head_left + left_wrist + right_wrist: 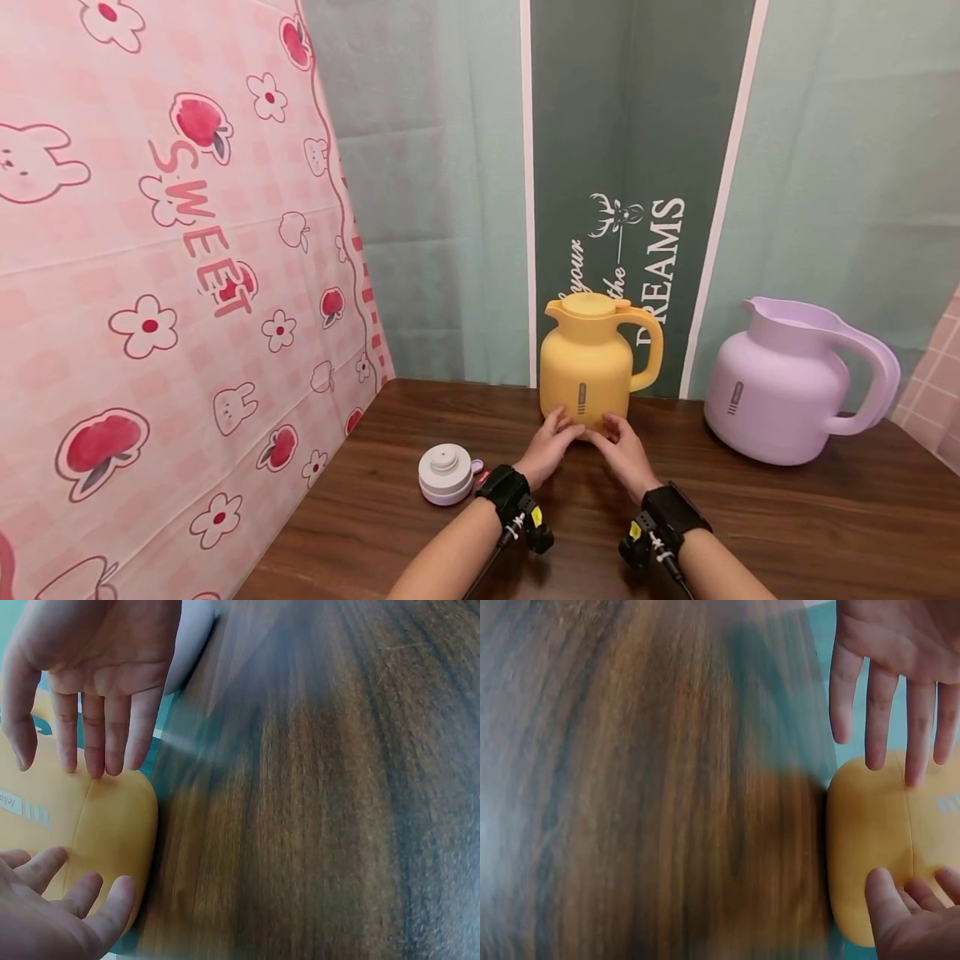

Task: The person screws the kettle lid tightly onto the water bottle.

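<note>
A yellow thermos jug (585,367) with its lid on stands upright at the back of the table, its handle to the right. My left hand (550,450) is at the lower left front of the jug, and my right hand (624,457) is at its lower right front. Extended fingers of the left hand (52,911) and right hand (101,645) reach the jug's lower body in the left wrist view. In the right wrist view the left hand (900,645) is above and the right hand (922,922) below. Neither hand grips the jug.
A lilac jug (780,392) without a visible lid stands at the right, handle outward. A round white stopper (445,473) with a lilac rim and tab lies left of my left hand. The brown wooden table (360,533) meets a pink printed cloth (187,275) on the left.
</note>
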`<state>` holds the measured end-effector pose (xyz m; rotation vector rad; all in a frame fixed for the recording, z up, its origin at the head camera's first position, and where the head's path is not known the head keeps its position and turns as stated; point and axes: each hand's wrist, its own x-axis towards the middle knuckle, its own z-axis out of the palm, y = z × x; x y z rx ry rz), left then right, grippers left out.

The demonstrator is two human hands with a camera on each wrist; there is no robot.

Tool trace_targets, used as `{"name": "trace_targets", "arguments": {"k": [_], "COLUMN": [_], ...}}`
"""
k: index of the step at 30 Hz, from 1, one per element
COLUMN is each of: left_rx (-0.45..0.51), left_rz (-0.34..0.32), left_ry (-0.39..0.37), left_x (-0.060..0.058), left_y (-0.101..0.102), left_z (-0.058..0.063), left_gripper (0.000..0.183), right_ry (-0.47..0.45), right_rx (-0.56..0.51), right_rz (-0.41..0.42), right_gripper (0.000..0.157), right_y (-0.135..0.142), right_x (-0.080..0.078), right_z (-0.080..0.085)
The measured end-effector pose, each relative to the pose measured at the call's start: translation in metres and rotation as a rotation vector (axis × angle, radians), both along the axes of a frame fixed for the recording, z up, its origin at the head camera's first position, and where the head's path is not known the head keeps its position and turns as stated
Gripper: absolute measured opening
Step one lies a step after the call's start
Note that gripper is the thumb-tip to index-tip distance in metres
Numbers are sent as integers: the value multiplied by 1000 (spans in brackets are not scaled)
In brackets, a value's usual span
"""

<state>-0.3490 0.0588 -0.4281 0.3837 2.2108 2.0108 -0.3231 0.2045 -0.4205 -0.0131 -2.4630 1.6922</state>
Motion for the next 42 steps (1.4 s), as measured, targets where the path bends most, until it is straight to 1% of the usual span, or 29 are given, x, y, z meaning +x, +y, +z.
{"name": "trace_targets", "arguments": {"k": [3,6,9,13,16,21,24,27,31,33,35,38,42], "left_rx": [-31,-63,-105,-148,-159,-198,-208,-204,-193,-189,-187,-181,-157], "left_rz": [14,28,29,16,6,-2,-13,-31,-79,-108,-132,-165,-216], "left_ry": [15,49,82,129,166,234,237,227,208,186,170,162,178], "left_x": [-1,-1,0,3,7,17,22,28,39,46,51,58,66], "left_y": [-1,-3,-4,-3,0,7,12,16,22,25,27,29,30], "left_z": [2,6,10,13,15,20,22,23,21,20,21,23,26], "left_gripper": [64,63,65,72,80,90,91,91,90,89,89,87,87], "right_ry": [-5,8,32,98,177,307,370,393,376,381,401,454,509], "right_rx": [46,125,205,295,340,358,365,367,376,387,394,428,491], "right_rz": [48,69,62,34,-13,-106,-157,-194,-240,-283,-336,-435,-545], "right_gripper": [69,67,68,73,78,88,90,91,94,92,90,88,89], "right_y": [6,16,29,47,58,72,80,91,110,120,129,141,156], "right_x": [0,1,3,6,8,10,11,12,17,20,22,25,30], "right_z": [1,3,6,9,10,11,12,14,14,13,12,15,26]}}
